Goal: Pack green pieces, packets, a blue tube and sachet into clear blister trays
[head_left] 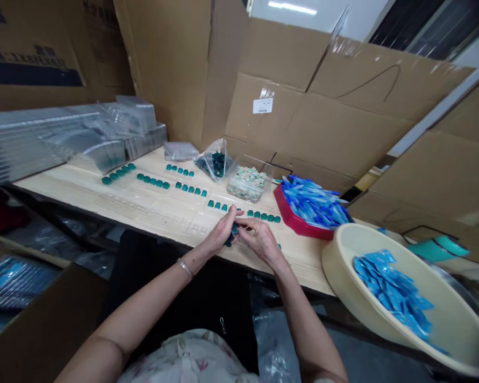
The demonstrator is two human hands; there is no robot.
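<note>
Cupped at the table's front edge, my left hand point(222, 232) holds several small dark teal blocks point(229, 240). My right hand point(262, 242) meets it there, its thumb and fingers pinched on a teal block at the left palm; the fingertips are partly hidden. Just beyond the hands lie a row of teal blocks point(217, 205) and another row point(264, 216) to the right. More short rows run leftward, some set in clear plastic trays point(159, 210). A clear bag point(216, 159) with dark teal pieces stands behind, beside a clear box point(247, 181) of pale flat pieces.
Right of the hands are a red tray point(289, 213) heaped with blue slender pieces and a large cream basin point(339, 266) with blue packets point(395, 292). Clear plastic trays point(64, 133) are stacked at the left. Cardboard walls point(303, 122) stand behind the wooden table point(299, 260).
</note>
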